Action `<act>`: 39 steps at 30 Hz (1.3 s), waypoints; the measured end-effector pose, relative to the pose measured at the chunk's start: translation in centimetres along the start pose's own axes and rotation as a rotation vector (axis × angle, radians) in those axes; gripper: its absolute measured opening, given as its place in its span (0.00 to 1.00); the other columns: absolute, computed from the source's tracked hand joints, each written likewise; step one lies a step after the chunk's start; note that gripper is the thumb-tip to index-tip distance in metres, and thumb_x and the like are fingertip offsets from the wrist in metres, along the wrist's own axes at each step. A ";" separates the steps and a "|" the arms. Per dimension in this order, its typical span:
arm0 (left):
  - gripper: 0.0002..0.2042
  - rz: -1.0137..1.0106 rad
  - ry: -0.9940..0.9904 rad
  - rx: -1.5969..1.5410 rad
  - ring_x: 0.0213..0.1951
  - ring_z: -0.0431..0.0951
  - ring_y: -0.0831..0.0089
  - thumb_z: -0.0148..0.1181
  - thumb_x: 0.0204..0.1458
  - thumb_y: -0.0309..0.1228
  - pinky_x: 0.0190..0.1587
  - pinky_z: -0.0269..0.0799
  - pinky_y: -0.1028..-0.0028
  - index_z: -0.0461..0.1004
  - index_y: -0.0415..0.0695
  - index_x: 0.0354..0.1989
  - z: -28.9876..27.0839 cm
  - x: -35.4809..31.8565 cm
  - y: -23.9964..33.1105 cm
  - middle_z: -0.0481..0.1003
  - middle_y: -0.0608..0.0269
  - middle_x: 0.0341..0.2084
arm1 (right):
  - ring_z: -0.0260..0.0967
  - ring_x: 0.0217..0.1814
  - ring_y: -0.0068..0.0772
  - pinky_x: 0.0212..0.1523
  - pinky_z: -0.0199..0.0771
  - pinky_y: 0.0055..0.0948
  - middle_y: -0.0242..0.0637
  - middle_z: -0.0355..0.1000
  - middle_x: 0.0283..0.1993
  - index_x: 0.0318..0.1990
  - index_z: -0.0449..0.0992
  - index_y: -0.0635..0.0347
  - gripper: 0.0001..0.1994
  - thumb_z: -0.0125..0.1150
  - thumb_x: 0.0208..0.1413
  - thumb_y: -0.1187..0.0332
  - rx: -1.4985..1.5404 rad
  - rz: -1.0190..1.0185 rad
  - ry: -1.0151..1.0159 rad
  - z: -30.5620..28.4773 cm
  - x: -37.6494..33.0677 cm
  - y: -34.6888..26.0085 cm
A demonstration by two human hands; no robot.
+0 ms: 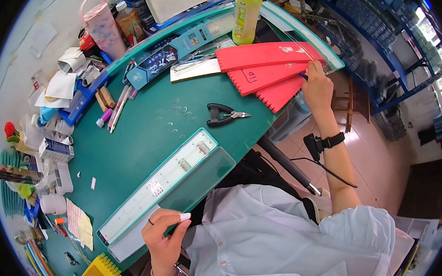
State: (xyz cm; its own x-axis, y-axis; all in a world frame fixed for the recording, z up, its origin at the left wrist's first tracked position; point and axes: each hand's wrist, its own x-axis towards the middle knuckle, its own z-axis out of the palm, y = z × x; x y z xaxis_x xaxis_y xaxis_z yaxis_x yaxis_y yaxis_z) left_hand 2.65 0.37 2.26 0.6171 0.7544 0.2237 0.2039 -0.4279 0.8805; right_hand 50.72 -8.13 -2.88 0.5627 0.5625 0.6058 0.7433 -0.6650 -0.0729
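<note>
Near the table's front edge is my left hand (pixel 164 239), its thumb and index finger pinched together. A white cover (pixel 185 217) wraps the index fingertip; anything in the pinch is too small to make out. My right hand (pixel 318 86) is raised at the right, closed around a slim dark-handled tool (pixel 303 75) with a thin tip. It is beside fanned red notched foam boards (pixel 269 55). Close to my left hand lies a long rig box (pixel 155 186), its clear lid folded open. Small fish hooks (pixel 174 123) lie scattered beside black-handled cutting pliers (pixel 224 115).
A green drink bottle (pixel 247 15) stands behind the red boards. Patterned long boxes (pixel 174 49) line the back edge, with pens (pixel 120 108) nearby. Paper, small boxes and a yellow notched board (pixel 98 275) crowd the left side. A pink tumbler (pixel 103 28) stands at back left.
</note>
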 end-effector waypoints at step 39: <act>0.09 0.409 -0.393 -0.737 0.30 0.81 0.74 0.52 0.65 0.23 0.35 0.77 0.77 0.73 0.35 0.51 9.4 10.5 10.9 0.79 0.58 0.29 | 0.56 0.18 0.14 0.17 0.54 0.16 0.26 0.65 0.23 0.41 0.75 0.63 0.09 0.57 0.67 0.65 1.771 -0.453 -0.116 -30.9 14.9 -10.0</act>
State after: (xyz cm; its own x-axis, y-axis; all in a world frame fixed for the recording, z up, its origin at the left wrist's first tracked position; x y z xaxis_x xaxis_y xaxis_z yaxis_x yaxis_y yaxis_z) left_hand 18.45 -1.06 10.25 0.7749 0.3341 0.5366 -0.5377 -0.0979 0.8374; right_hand 40.52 -8.31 31.35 0.1951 0.6090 0.7688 0.2482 0.7277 -0.6394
